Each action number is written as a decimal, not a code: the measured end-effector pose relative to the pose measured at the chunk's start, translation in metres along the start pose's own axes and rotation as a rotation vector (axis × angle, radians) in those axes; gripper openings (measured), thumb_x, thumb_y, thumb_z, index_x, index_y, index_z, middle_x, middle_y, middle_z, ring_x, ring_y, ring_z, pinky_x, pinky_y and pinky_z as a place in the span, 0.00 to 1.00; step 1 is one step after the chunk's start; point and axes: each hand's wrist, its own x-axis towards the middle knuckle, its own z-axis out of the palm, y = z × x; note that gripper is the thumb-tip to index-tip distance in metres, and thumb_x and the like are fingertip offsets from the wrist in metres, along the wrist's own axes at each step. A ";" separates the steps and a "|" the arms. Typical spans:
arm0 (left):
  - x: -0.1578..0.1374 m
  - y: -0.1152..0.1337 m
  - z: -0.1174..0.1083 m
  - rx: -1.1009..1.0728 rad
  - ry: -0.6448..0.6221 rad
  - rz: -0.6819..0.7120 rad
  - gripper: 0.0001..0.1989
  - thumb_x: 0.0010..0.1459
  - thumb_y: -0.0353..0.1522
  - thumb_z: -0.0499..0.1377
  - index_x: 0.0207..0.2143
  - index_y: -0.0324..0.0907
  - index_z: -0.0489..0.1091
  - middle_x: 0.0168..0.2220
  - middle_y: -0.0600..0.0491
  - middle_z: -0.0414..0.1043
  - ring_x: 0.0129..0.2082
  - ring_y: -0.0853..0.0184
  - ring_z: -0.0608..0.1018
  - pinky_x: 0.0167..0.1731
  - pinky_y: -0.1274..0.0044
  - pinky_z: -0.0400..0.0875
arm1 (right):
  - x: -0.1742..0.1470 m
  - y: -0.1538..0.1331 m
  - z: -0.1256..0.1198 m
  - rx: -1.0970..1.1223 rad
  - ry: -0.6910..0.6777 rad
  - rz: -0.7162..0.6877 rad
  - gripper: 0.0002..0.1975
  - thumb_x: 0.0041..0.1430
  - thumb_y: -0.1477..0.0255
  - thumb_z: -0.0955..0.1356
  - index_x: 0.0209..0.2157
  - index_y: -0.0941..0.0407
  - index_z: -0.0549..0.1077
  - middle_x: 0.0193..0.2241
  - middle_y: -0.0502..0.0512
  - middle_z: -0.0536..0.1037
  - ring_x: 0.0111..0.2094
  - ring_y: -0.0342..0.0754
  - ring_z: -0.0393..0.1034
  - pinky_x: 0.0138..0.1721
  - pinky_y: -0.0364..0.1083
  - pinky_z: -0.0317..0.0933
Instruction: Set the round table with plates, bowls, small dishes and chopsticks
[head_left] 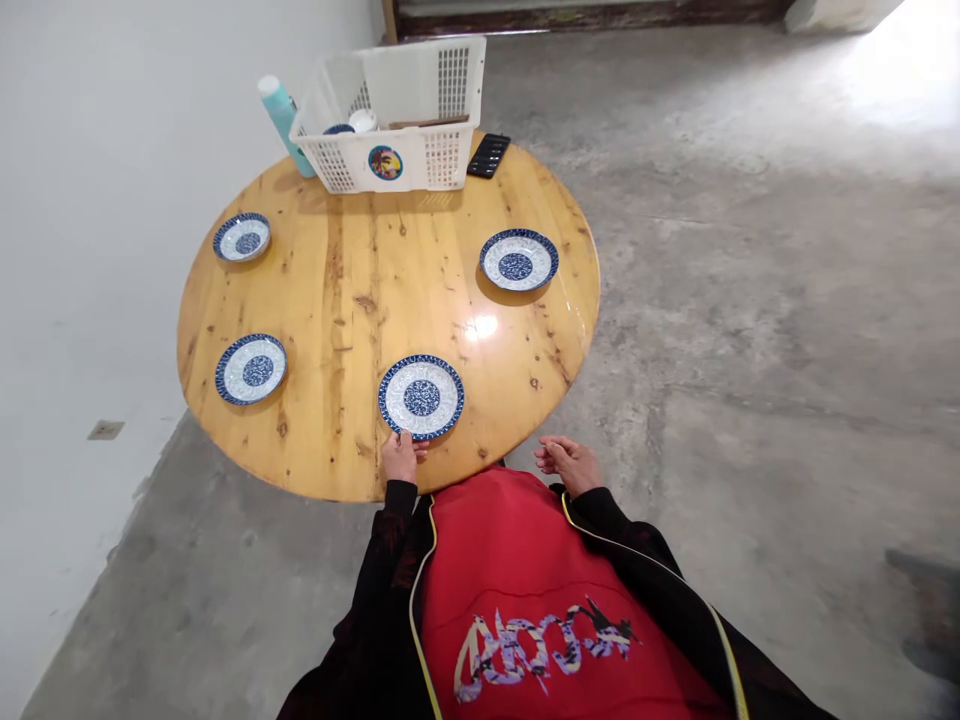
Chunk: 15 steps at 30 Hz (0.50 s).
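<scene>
Blue-and-white china shows at the near edge of the table [322, 462], where the front plate [421, 397] lies face up, a patterned disc at its centre and a dark blue band around its rim. The left hand [401, 457] is closed on that rim at the side toward the person, thumb over the edge and fingers beside it, partly hidden. The two hands are well apart. The right hand [571, 466] hangs just beyond the table's edge, in front of the person's body, its fingers loosely curled and nothing visible in them; whether its fingertips meet I cannot tell.

Three more plates of like pattern sit apart from one another on the round wooden top: the right plate [518, 260] farther back, the left front plate [251, 369] and the left rear plate [241, 237]. At the far edge stands a white plastic basket [416, 178] with slotted walls and an oval sticker [385, 163]; inside are a white round item [364, 121], a bit of something dark blue and a long brown piece. A pale turquoise bottle [281, 112] stands just left of it, and a black flat object [489, 156] lies just right. Grey floor [750, 330] spreads beyond.
</scene>
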 end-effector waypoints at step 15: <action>0.001 0.004 -0.003 0.038 -0.072 0.028 0.09 0.58 0.38 0.59 0.30 0.41 0.69 0.20 0.52 0.75 0.23 0.64 0.83 0.18 0.82 0.72 | -0.010 -0.003 -0.004 -0.003 0.014 0.015 0.13 0.44 0.64 0.76 0.28 0.57 0.75 0.19 0.53 0.78 0.17 0.44 0.71 0.17 0.40 0.66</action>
